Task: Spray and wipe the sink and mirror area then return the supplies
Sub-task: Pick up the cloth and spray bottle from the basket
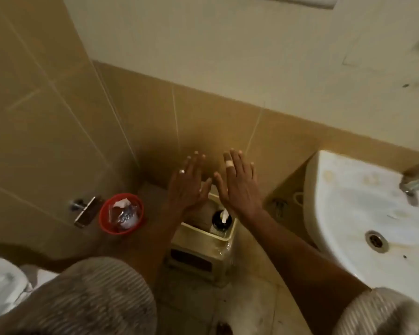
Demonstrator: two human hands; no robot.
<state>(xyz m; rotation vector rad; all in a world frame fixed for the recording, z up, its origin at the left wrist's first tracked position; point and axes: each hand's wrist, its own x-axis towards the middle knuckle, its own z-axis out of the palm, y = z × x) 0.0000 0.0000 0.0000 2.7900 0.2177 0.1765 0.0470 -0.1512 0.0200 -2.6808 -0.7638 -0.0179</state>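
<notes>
A white sink [344,204] with a drain [376,241] and a metal tap [414,182] hangs on the right wall. Left of it a cream stool [201,238] carries a dark spray bottle [221,220] with a white nozzle and a folded cloth [201,215] partly hidden under my hands. My left hand [188,183] and my right hand [238,181] hover flat above the stool, fingers spread, holding nothing. A ring is on the left hand, a plaster on a right finger. The mirror is not in view.
A red bin [121,213] with crumpled waste stands on the floor left of the stool. A metal paper holder [85,210] sticks out from the tan tiled wall. A white toilet edge [3,286] shows at the bottom left.
</notes>
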